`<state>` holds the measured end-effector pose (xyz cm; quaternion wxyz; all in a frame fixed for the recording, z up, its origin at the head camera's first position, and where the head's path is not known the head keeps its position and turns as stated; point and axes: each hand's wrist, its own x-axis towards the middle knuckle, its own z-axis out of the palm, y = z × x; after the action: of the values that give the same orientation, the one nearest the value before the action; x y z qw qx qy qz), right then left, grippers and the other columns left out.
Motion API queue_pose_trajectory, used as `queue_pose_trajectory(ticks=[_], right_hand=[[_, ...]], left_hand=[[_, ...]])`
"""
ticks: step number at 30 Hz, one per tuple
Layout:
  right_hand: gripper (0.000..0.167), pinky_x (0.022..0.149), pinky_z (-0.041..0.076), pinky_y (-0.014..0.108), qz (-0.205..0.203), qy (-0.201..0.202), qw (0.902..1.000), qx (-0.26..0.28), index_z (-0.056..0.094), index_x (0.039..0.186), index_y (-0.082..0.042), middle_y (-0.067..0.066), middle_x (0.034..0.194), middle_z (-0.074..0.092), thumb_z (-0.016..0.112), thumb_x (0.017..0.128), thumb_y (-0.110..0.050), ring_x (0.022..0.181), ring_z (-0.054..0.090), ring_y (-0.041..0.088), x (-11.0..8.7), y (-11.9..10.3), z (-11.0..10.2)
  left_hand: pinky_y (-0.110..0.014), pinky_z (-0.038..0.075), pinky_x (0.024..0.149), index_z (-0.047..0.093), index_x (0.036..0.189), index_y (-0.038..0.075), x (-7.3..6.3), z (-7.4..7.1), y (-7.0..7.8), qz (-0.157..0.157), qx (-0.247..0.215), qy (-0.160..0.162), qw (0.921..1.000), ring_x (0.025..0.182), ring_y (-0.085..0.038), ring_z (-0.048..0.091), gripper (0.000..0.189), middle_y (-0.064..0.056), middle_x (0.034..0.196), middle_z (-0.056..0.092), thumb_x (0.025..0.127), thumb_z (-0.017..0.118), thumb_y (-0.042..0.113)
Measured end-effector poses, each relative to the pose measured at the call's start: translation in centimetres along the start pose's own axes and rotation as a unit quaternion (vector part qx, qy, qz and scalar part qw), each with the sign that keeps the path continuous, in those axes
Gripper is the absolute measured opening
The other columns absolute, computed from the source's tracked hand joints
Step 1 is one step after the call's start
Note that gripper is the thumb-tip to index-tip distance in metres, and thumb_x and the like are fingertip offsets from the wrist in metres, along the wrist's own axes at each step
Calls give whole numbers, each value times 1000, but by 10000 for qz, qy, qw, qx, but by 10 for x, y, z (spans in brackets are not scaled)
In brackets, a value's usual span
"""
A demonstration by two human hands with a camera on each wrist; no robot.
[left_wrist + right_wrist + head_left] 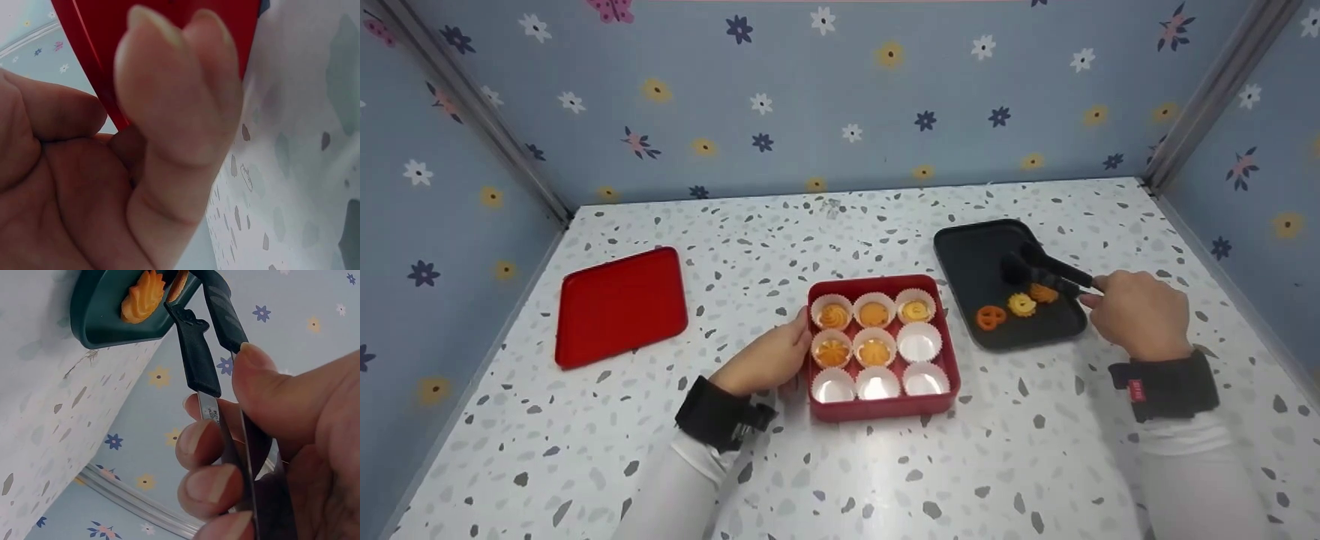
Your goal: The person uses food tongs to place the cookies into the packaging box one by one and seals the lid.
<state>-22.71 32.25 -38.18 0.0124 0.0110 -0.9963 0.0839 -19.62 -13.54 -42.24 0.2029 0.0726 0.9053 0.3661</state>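
Observation:
My left hand [765,356] holds the left side of a red box [883,409]. In the left wrist view its curled fingers [169,95] lie against the red wall. Paper cups sit in rows inside the box; several hold cookies [874,315], while others, such as the paper cup [879,384] in the front row, are bare. My right hand [1140,315] grips black-tipped metal tongs [1057,270] over a dark tray [971,259]. Beside the tong tips lie a pretzel [991,317], a yellow ring-shaped cookie [1022,304] and a ridged orange cookie [1043,292]. Whether the tips touch a cookie is unclear.
A red tray [622,307] lies at the left of the speckled white table [750,240]. Flower-patterned blue panels [840,97] stand along the back and both sides, with metal strips at the corners.

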Motion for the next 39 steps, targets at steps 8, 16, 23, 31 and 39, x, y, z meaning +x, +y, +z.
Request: queue_pose_trajectory(ticks=[8,16,23,31,39], right_hand=[[38,56,45,55,159,-430,9988,-173,69,109,7,31,94,66,63,95,-28,75,62,46,3,-9,-7],[26,60,47,50,54,-1370,9816,-1331,65,88,3,16,78,63,59,87,-22,69,59,32,42,-45,-53],[21,62,48,51,-567,-1526,9649,-2062,67,79,-4,12,75,63,61,86,-23,69,59,29,79,-82,-73],[21,72,46,51,-1055,-1804,9403,-2686,63,68,-10,7,70,60,56,87,-13,67,51,24,100,-106,-82],[28,68,43,48,-1277,-1727,9348,-2829,55,59,-13,3,61,50,52,87,-10,60,45,22,98,-112,-90]], left_hand=[[-38,48,49,13,160,15,0,1,0,39,-44,21,10000,52,-28,57,56,-13,71,58,110,29,32],[-38,46,47,15,160,17,1,1,0,-35,-163,-14,9999,50,-27,55,55,-11,65,55,110,26,36],[-36,46,50,15,160,13,2,0,-2,35,-61,10,10000,50,-23,54,55,-10,67,56,110,26,33],[-35,45,48,14,160,14,0,1,0,1,-124,-59,9999,51,-24,53,55,-13,69,59,110,26,33],[-35,46,49,11,160,13,-1,-1,0,76,-71,-69,9999,51,-23,53,56,-12,71,59,110,29,29]])
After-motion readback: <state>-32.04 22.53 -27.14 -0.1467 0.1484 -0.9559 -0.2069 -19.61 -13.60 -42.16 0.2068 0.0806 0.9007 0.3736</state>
